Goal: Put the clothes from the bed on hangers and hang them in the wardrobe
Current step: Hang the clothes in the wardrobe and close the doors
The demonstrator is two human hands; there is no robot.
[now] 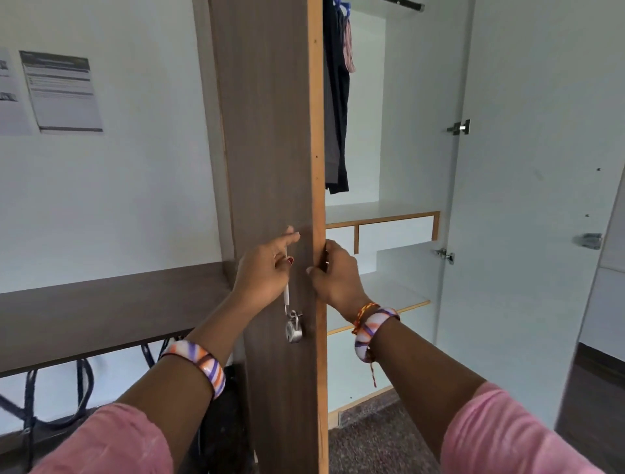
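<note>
The wardrobe's left door (270, 135), brown wood, stands edge-on in the middle of the head view. My left hand (263, 267) holds the white handle (286, 291) on the door's outer face, index finger stretched along the wood. A silver padlock (293, 330) hangs below that handle. My right hand (333, 274) grips the door's orange edge (318, 169) from the inside. Behind the door, dark clothes (336, 101) hang on a blue hanger (343, 6) from the rail (406, 4). No bed is in view.
White shelves (382, 208) and drawers (395, 230) fill the wardrobe's lower part. The right door (527, 203) stands wide open with hinges showing. A brown desk (101, 304) runs along the left wall, cables under it. Papers (61, 91) hang on the wall.
</note>
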